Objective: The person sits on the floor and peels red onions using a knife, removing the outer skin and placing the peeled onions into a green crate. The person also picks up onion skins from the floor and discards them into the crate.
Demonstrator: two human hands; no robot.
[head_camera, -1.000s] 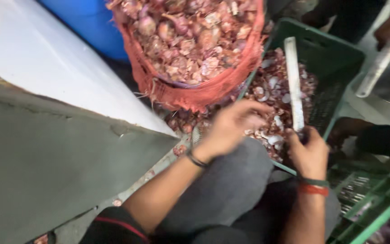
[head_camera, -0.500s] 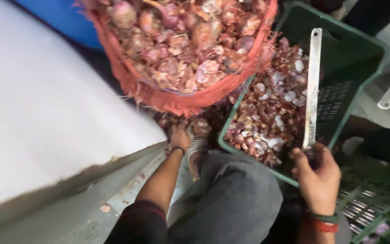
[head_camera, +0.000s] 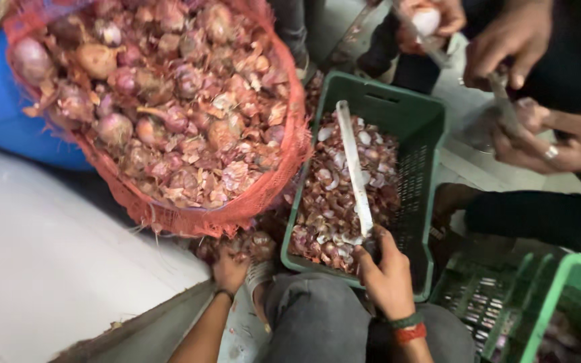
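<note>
My right hand (head_camera: 387, 275) grips the handle of a long knife (head_camera: 355, 168) whose pale blade lies over the green crate (head_camera: 411, 121) filled with onion skins and peeled bits. My left hand (head_camera: 230, 269) reaches down to the floor under the red mesh sack (head_camera: 263, 202) of onions, touching loose onions (head_camera: 253, 243) there; its fingers are partly hidden. My grey-trousered knee (head_camera: 317, 323) is between both hands.
Other people's hands (head_camera: 539, 128) at the upper right hold a knife and onions. Another hand (head_camera: 432, 20) holds a peeled onion at the top. A blue drum (head_camera: 8, 128) stands behind the sack. More green crates (head_camera: 526, 302) sit at the lower right. A white surface (head_camera: 55, 269) lies left.
My left hand has gone from the crate down to the floor under the sack. The view has shifted left and tilted, and the knife stays over the crate.
</note>
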